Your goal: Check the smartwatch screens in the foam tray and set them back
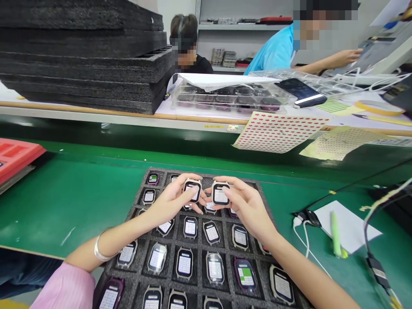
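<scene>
My left hand (180,192) is closed around a smartwatch case (192,190) with a lit white screen, its thumb lying across the display. Close beside it, my right hand (240,199) grips a second smartwatch case (220,193), also lit, with the thumb at the screen's right edge. Both hands are above the far part of a dark foam tray (200,240). Many of its square pockets hold watch cases with lit screens, such as a silver one (184,262) and a purple one (245,274) showing a green block. My hands and forearms hide some pockets.
Stacked black foam trays (86,60) stand on the shelf at left, beside clear plastic trays (225,101) and a phone (301,91). Sticker sheets (280,131) hang over the shelf edge. Cables, white paper (350,225) and a green pen (335,234) lie right. Two people sit beyond.
</scene>
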Motion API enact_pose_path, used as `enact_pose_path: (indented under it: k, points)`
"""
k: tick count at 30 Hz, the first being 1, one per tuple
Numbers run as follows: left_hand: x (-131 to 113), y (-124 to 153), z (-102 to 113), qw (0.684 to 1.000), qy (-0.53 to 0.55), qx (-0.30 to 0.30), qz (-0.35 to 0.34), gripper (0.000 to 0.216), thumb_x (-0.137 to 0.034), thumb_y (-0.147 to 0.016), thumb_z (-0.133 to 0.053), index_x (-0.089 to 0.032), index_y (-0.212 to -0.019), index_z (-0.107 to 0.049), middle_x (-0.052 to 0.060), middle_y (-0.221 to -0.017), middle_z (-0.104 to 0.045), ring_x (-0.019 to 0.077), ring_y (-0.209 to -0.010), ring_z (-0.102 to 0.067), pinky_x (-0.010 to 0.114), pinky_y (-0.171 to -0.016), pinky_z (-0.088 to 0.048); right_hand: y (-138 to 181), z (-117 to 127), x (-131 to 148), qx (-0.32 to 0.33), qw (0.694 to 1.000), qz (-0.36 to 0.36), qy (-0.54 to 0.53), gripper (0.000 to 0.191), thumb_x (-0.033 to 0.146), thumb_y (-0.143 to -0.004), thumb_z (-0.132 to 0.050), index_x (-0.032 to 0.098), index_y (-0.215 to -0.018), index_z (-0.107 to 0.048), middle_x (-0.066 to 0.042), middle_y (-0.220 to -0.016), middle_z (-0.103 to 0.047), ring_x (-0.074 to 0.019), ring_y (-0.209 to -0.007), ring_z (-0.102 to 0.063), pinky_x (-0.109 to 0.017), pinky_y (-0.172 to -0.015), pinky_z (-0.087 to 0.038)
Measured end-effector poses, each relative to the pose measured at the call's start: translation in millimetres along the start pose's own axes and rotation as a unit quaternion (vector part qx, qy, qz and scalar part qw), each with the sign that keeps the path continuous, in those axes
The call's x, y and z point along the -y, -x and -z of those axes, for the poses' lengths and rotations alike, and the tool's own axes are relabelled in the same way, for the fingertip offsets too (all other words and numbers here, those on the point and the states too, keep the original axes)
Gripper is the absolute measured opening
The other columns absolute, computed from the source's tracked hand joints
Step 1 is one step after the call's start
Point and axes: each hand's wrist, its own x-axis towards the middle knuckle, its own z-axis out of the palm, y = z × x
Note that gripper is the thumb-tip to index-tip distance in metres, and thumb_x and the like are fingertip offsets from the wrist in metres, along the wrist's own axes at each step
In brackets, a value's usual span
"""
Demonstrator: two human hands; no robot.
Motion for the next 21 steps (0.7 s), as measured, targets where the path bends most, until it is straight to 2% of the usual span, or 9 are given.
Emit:
enact_pose_path:
  k: [4, 12, 14, 17, 19, 21]
  points:
    - [1.7, -0.7, 2.3, 1.000, -0.002, 0.006, -0.011, 0.029, -0.031, -0.090, -0.054, -0.016, -0.113, -0.049, 0.006, -0.086, -0.060, 0.0177, -0.079, -0.061, 0.030, -0.065, -0.057, 4.0, -1.8, 1.4, 0.014, 1.000, -0.008, -0.019, 0.025, 0.028, -0.087, -0.062, 0.020, -0.111, -0.062, -0.008, -0.099, -0.069, -0.0245, -0.090, -0.068, -0.042, -0.071, -0.062]
    - [-9.7, 12.4, 0.6, 0.999, 0.034, -0.008, -0.014, 0.035, -0.014, -0.084, -0.050, -0.017, -0.118, -0.047, 0.007, -0.099, -0.060, 0.0184, -0.088, -0.060, 0.031, -0.073, -0.054, 7.1, -8.1, 1.9, -0.017, 1.000, 0.006, 0.017, 0.027, 0.028, -0.084, -0.067, 0.021, -0.109, -0.061, -0.008, -0.099, -0.070, -0.0243, -0.087, -0.069, -0.037, -0.067, -0.062]
    - [-13.2, 16.5, 0.0, 0.999, 0.031, -0.007, -0.015, 0.036, -0.013, -0.084, -0.050, -0.017, -0.119, -0.046, 0.008, -0.100, -0.061, 0.0189, -0.089, -0.060, 0.031, -0.073, -0.054, 11.9, -10.1, 9.6, -0.020, 1.000, 0.016, 0.013, 0.028, 0.029, -0.086, -0.066, 0.022, -0.112, -0.060, -0.009, -0.104, -0.069, -0.0256, -0.090, -0.069, -0.039, -0.072, -0.062]
    - [-14.5, 20.1, -0.9, 0.999, 0.040, -0.002, -0.014, 0.033, -0.016, -0.088, -0.051, -0.018, -0.120, -0.047, 0.008, -0.099, -0.061, 0.0183, -0.088, -0.060, 0.032, -0.074, -0.054, 34.6, -18.9, 32.9, 0.014, 0.999, 0.034, -0.020, 0.047, 0.027, -0.086, -0.066, 0.028, -0.130, -0.050, -0.011, -0.118, -0.064, -0.0296, -0.104, -0.064, -0.045, -0.086, -0.057]
    - [-12.8, 20.0, -1.9, 0.999, 0.048, 0.000, -0.008, 0.030, -0.021, -0.090, -0.051, -0.018, -0.120, -0.047, 0.008, -0.096, -0.062, 0.0184, -0.087, -0.061, 0.032, -0.074, -0.055, 58.2, -28.6, 51.8, 0.059, 0.997, 0.034, -0.040, 0.062, 0.020, -0.084, -0.067, 0.034, -0.138, -0.041, -0.010, -0.122, -0.062, -0.0302, -0.104, -0.065, -0.040, -0.082, -0.059]
    - [-10.3, 18.4, -3.7, 0.999, 0.054, 0.002, -0.004, 0.030, -0.024, -0.091, -0.053, -0.018, -0.119, -0.047, 0.008, -0.092, -0.062, 0.0188, -0.085, -0.061, 0.033, -0.073, -0.055, 81.1, -38.6, 68.1, 0.113, 0.989, 0.056, -0.074, 0.064, 0.019, -0.087, -0.061, 0.040, -0.141, -0.034, -0.009, -0.122, -0.062, -0.0286, -0.099, -0.067, -0.036, -0.076, -0.060]
